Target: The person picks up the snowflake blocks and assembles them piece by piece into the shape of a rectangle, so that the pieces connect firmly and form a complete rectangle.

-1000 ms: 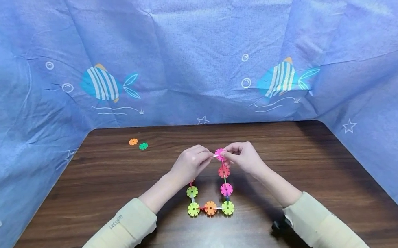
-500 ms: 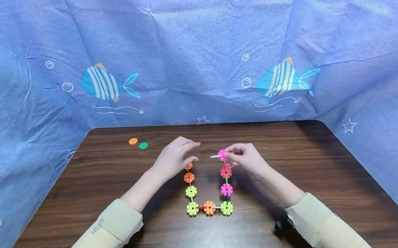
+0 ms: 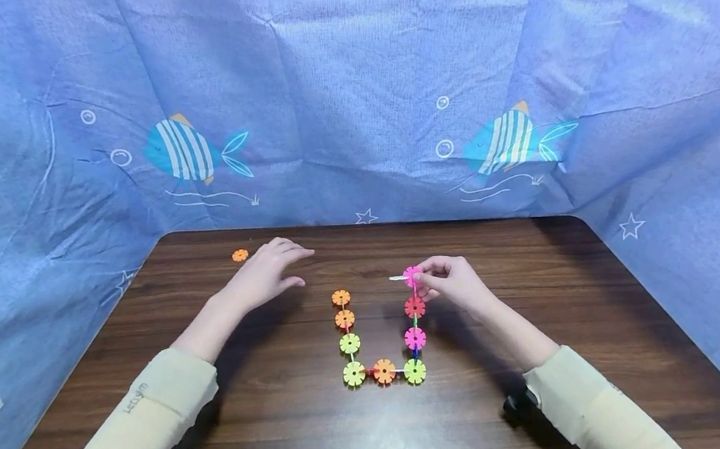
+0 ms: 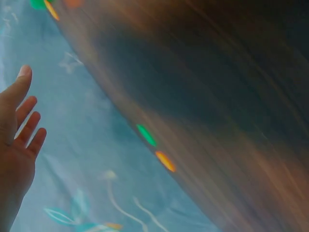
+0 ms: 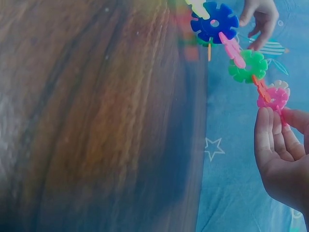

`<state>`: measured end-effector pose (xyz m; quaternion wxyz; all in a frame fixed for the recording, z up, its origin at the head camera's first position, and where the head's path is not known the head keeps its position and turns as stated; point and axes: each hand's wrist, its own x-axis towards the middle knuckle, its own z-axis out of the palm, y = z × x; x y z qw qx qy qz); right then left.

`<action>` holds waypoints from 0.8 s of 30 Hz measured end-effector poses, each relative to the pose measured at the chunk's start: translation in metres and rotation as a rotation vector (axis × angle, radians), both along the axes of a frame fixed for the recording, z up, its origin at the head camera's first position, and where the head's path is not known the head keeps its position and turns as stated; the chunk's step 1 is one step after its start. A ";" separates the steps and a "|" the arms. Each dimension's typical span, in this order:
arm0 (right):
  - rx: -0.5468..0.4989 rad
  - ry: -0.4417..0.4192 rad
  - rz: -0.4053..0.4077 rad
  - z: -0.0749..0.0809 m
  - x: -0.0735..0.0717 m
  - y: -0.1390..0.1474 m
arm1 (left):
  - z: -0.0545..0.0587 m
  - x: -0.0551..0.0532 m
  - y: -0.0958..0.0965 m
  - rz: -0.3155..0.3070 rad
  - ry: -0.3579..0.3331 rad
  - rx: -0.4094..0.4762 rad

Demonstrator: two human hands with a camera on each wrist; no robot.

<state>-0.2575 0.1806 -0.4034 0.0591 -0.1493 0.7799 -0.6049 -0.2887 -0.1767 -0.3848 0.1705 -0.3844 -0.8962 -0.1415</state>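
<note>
A U-shaped chain of notched plastic snowflake discs stands in the middle of the table in the head view. Yellow-green discs [image 3: 353,374] mark its two near corners, with an orange disc [image 3: 384,371] between them. At the far right end my right hand [image 3: 453,280] pinches a pink disc [image 3: 411,276], from which a white disc [image 3: 398,278] sticks out edge-on to the left. The left arm of the U ends in an orange disc [image 3: 341,298]. My left hand [image 3: 265,274] hovers beyond it with fingers extended, holding nothing. It hides the loose green disc [image 4: 146,135] in the head view.
A loose orange disc [image 3: 240,255] lies near the back left of the brown wooden table [image 3: 276,426]. Behind the table hangs a blue curtain [image 3: 342,71] printed with fish. A black object [image 3: 519,406] shows at the right cuff.
My left hand has let go near the white disc and swung left toward the loose discs. My right hand keeps its pinch on the pink disc, shifting slightly right with the chain.
</note>
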 end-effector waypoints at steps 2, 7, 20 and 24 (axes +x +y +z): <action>0.006 -0.009 -0.003 -0.001 -0.001 0.002 | -0.005 -0.007 -0.011 0.014 -0.028 -0.003; 0.005 -0.022 0.003 -0.004 -0.003 0.005 | -0.017 -0.021 -0.036 0.090 -0.118 0.005; 0.032 -0.020 0.021 -0.003 -0.001 0.007 | -0.044 -0.043 -0.072 0.295 -0.326 -0.049; 0.040 -0.016 0.016 -0.002 0.000 0.006 | -0.046 -0.047 -0.073 0.289 -0.359 -0.060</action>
